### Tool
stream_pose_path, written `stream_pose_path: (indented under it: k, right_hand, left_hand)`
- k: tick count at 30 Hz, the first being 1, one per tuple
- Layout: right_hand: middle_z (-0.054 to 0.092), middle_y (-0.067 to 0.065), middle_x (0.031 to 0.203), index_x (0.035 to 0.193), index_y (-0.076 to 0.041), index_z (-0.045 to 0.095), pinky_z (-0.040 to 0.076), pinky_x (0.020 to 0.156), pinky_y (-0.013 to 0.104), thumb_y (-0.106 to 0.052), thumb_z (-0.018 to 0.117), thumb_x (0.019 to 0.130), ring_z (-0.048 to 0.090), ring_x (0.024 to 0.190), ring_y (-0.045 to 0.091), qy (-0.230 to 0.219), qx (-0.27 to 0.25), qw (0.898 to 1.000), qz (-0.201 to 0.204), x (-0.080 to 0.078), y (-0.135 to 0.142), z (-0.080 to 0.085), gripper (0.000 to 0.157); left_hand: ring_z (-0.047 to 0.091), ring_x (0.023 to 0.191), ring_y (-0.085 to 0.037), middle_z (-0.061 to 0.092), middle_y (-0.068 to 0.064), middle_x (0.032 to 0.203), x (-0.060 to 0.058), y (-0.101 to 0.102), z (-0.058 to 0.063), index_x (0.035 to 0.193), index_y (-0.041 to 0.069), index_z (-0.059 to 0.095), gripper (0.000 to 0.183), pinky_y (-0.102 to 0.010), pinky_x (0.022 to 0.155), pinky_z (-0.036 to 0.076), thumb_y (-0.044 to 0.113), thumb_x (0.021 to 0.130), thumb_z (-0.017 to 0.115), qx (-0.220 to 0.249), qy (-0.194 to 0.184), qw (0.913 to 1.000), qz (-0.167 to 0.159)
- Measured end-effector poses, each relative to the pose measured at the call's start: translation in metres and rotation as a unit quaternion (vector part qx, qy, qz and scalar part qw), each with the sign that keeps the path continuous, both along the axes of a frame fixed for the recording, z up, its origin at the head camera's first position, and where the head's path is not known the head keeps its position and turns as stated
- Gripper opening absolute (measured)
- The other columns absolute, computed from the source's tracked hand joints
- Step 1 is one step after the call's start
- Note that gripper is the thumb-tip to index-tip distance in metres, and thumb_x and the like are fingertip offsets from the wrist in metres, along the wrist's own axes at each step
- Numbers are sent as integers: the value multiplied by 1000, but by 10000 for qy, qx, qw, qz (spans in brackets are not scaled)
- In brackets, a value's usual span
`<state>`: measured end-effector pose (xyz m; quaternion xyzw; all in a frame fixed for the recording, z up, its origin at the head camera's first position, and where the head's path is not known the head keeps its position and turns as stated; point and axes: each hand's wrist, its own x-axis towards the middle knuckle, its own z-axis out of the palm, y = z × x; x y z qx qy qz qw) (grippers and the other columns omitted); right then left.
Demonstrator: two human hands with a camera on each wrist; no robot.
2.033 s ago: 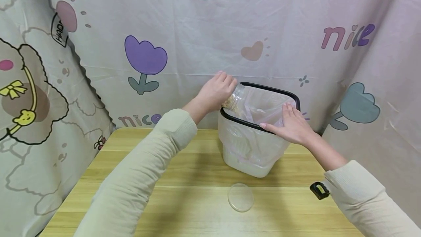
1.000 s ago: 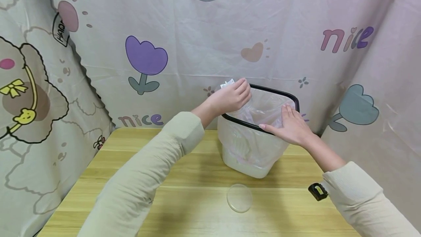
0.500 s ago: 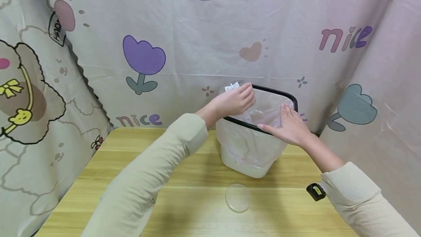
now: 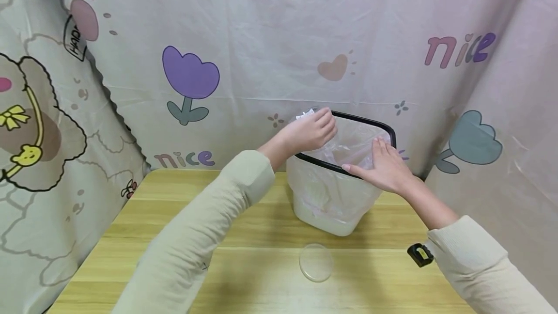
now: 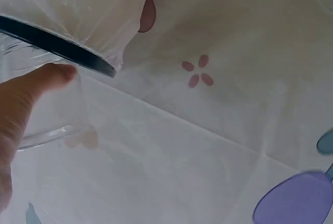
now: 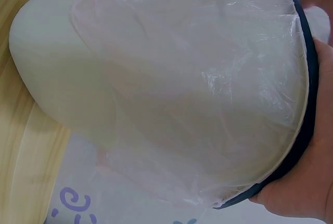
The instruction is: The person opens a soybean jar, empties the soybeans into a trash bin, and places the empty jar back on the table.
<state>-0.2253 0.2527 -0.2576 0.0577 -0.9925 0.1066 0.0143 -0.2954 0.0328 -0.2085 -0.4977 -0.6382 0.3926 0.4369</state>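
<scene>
My left hand (image 4: 308, 132) holds a clear jar (image 5: 54, 102) tipped over the left side of a white trash can (image 4: 324, 224). In the left wrist view the thumb lies along the jar's see-through wall, and its mouth end overlaps the black rim (image 5: 57, 47). From the head view mostly a white label shows; the hand hides the rest. A thin plastic liner (image 4: 340, 193) is folded over the can's outside. My right hand (image 4: 385, 164) rests on the rim's right side, fingers straight over the opening and thumb stretched along the front edge.
A round clear lid (image 4: 316, 262) lies on the wooden table (image 4: 244, 265) in front of the can. A small black device (image 4: 420, 255) sits by the right cuff. A printed curtain (image 4: 261, 52) hangs close behind the can and on both sides.
My left hand has moved right and turned over, tipping the jar; the pale yellowish bits seen in it earlier no longer show. In the last half second little moves. The right hand stays on the rim.
</scene>
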Motion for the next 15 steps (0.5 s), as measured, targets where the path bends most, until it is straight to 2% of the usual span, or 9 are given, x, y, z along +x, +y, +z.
stream_pose_path:
  k: [2,4,6,8,9,11,15]
  right_hand:
    - [4,37,148,140,18,5,10,114,59,-71,40,82,6,138,50,-1,1,10000,14,0,-1,0,112]
    - [4,37,148,140,18,5,10,114,59,-71,41,83,6,138,50,7,5,10000,23,1,-1,0,112]
    - [4,37,148,140,18,5,10,114,59,-71,40,83,6,138,50,17,17,10000,26,1,-1,1,112]
    - [4,37,148,140,19,5,9,114,59,-70,41,83,6,137,50,41,22,10000,33,2,-1,1,111]
    - [5,37,148,140,19,5,10,114,59,-69,41,83,6,137,50,69,24,10000,37,2,-1,1,110]
    - [6,38,147,140,19,6,10,114,58,-69,41,83,7,137,51,113,41,9999,53,2,-1,1,110]
    - [8,38,147,139,19,7,11,114,58,-68,41,84,8,137,51,181,65,9998,77,3,-2,1,109]
  left_hand:
    - [56,112,-27,61,-13,118,0,-3,-1,121,3,55,34,-35,105,42,0,96,32,207,28,9998,-17]
    - [56,111,-27,61,-13,116,-1,-7,2,120,3,54,32,-35,105,42,-1,95,34,645,-21,9979,25]
    - [55,112,-27,59,-13,117,0,-11,6,121,3,53,31,-35,106,41,-2,93,41,1132,-400,9926,207]
    - [53,114,-28,57,-14,120,1,-15,8,123,1,50,35,-36,108,38,3,88,53,1601,-1051,9803,475]
    - [51,115,-29,55,-15,121,1,-18,8,124,1,48,42,-37,110,37,6,84,58,1844,-1435,9703,618]
    - [49,117,-31,53,-16,123,1,-23,6,127,-1,45,56,-38,111,34,10,76,66,2347,-2159,9440,849]
    - [47,120,-32,51,-19,127,-3,-34,0,130,-4,41,74,-37,112,32,21,69,75,3141,-3113,8907,1054]
